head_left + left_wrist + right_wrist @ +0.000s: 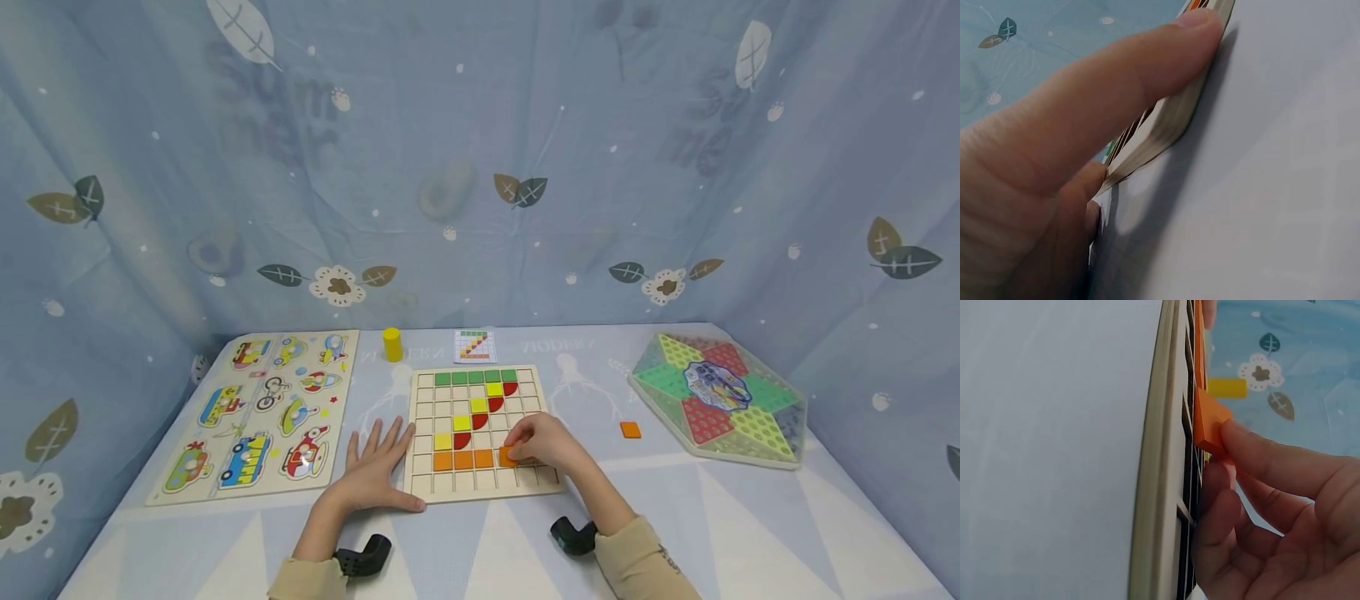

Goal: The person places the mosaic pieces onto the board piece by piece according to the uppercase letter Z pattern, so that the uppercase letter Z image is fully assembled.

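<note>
A wooden grid board [489, 492] lies in the middle of the table with green, yellow, red and orange pieces in its cells. My right hand [546, 442] pinches an orange square tile [1211, 420] between thumb and fingers at the board's lower row, beside the orange tiles [462, 459] lying there. In the right wrist view that tile is tilted against the grid. My left hand [375, 471] rests with spread fingers at the board's left edge. Its thumb [1147, 69] touches the board's near corner in the left wrist view.
A pattern card [474, 347] and a yellow cylinder [392, 344] stand behind the board. One loose orange tile [630, 430] lies to the right, near a hexagonal game board [720, 400]. A vehicle puzzle board [262, 417] lies on the left. A patterned curtain [480, 167] hangs behind.
</note>
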{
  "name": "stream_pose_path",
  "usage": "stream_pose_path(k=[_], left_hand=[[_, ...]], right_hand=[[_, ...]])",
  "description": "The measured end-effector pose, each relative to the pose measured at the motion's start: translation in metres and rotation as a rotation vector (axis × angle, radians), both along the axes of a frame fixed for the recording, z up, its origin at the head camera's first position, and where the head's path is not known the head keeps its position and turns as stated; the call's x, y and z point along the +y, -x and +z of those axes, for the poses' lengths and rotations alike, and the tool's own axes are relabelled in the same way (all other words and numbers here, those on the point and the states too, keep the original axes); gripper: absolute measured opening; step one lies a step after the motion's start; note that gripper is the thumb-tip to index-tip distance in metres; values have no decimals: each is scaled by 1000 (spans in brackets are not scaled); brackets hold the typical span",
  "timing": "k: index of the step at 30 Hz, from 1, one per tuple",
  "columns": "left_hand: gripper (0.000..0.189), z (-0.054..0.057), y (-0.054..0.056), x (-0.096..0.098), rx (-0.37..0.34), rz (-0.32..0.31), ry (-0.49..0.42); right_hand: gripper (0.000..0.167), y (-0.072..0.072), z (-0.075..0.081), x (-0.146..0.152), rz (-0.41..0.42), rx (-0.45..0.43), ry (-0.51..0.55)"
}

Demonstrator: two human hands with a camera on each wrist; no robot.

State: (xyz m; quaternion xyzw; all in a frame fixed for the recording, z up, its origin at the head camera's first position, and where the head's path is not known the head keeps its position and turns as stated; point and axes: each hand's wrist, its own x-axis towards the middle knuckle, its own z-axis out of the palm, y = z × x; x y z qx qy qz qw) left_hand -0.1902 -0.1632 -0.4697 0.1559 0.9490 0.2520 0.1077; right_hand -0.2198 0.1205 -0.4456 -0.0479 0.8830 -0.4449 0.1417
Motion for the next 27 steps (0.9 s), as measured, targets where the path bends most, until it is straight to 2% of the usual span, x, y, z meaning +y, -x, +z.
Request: stream_pose_path(k=[9,15,21,27], left_hand=[[121,-4,1,-2,1,0,-12],[122,-3,1,-2,-2,-3,-41],[121,1,0,-1,-4,-2,-3],[120,2,0,0,-10,1,12]], right_hand=[[8,0,-3,-5,15,37,-110],[10,-1,-1,-9,36,60,-161],[15,1,1,-10,63,92,-175],[14,3,0,-1,36,90,-129]])
